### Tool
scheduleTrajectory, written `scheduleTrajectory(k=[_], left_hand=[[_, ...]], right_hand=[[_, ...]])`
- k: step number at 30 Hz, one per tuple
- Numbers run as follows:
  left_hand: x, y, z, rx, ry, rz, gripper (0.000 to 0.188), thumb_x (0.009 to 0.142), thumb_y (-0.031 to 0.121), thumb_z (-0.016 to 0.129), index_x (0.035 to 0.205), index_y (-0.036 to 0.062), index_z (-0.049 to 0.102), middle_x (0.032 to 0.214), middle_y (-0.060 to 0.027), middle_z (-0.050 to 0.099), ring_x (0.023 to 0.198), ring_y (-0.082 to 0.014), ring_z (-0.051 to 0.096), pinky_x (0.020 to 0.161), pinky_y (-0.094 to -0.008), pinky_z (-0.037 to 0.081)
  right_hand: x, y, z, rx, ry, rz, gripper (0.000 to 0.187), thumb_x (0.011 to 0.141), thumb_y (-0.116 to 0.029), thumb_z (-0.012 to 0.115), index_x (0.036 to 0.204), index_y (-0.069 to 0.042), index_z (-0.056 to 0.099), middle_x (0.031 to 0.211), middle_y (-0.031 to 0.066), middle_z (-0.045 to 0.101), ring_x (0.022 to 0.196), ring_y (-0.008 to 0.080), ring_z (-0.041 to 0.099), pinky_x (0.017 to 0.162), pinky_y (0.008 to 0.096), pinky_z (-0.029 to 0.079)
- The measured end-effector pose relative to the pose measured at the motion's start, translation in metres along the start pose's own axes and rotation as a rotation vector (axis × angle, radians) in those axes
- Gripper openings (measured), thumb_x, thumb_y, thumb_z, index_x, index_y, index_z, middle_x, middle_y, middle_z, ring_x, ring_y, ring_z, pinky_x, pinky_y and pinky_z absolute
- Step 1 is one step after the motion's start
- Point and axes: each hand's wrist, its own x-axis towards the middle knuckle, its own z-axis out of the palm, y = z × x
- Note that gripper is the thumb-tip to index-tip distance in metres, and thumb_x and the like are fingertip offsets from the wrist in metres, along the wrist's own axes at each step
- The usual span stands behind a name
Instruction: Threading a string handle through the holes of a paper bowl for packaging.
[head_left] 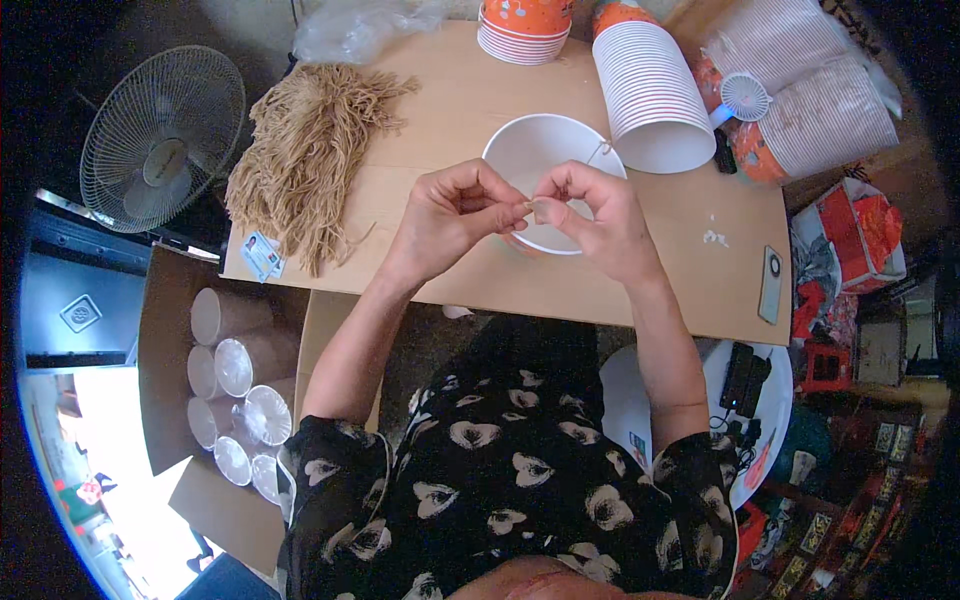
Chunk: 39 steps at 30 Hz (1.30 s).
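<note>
Both my hands meet over the near rim of a white paper bucket (545,140) that stands on the cardboard-topped table. The fingertips of my left hand (465,215) and my right hand (595,215) are pinched together. Between them is a tiny tan bit that looks like the end of a cord; most of it is hidden by the fingers. A small tan knot (606,147) sits at the bucket's far right rim, with a thin strand inside. To the left lies a thick bundle of tan cords (310,150).
Stacked paper buckets (655,85) lie behind to the right, near wrapped stacks (825,120) and a small handheld fan (744,97). A phone (770,285) rests at the table's right edge. A box (165,350) of white cups and a large fan (165,140) stand left.
</note>
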Motion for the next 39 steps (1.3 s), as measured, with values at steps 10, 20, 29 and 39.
scheduleTrajectory(k=[10,20,29,39], left_hand=[[0.002,-0.001,0.001,-0.024,0.006,-0.005,0.008,0.088,0.001,0.072,0.091,-0.0003,0.065,0.088,-0.0068,0.072,0.081,-0.0116,0.07,0.071,-0.0244,0.059],[0.001,0.001,0.001,-0.009,-0.023,0.001,0.009,0.089,0.001,0.072,0.094,-0.0012,0.064,0.089,-0.0058,0.07,0.082,-0.0117,0.07,0.074,-0.0246,0.059],[-0.002,0.008,0.006,0.09,0.013,-0.087,0.015,0.091,0.003,0.07,0.105,-0.0029,0.068,0.093,-0.006,0.071,0.083,-0.011,0.068,0.074,-0.0245,0.057],[0.0,0.002,0.002,0.037,-0.015,-0.022,0.008,0.09,0.0,0.07,0.098,-0.0019,0.067,0.09,-0.0043,0.07,0.082,-0.0112,0.068,0.073,-0.0249,0.057]], right_hand=[[0.0,0.007,-0.002,0.328,0.09,0.11,0.009,0.095,-0.005,0.061,0.099,0.003,0.062,0.086,0.0038,0.066,0.081,0.0098,0.064,0.075,0.0265,0.053],[0.0,0.003,0.001,0.144,0.02,0.056,0.009,0.094,-0.003,0.063,0.099,0.004,0.063,0.089,0.0041,0.067,0.082,0.0098,0.064,0.074,0.0253,0.053],[-0.002,0.001,-0.002,0.258,0.083,0.078,0.009,0.095,-0.002,0.061,0.102,0.004,0.062,0.088,0.005,0.067,0.08,0.0104,0.065,0.073,0.0262,0.054],[0.0,-0.004,0.002,0.202,0.033,0.148,0.014,0.093,-0.001,0.061,0.106,0.005,0.064,0.089,0.0049,0.068,0.08,0.0106,0.066,0.071,0.0242,0.054]])
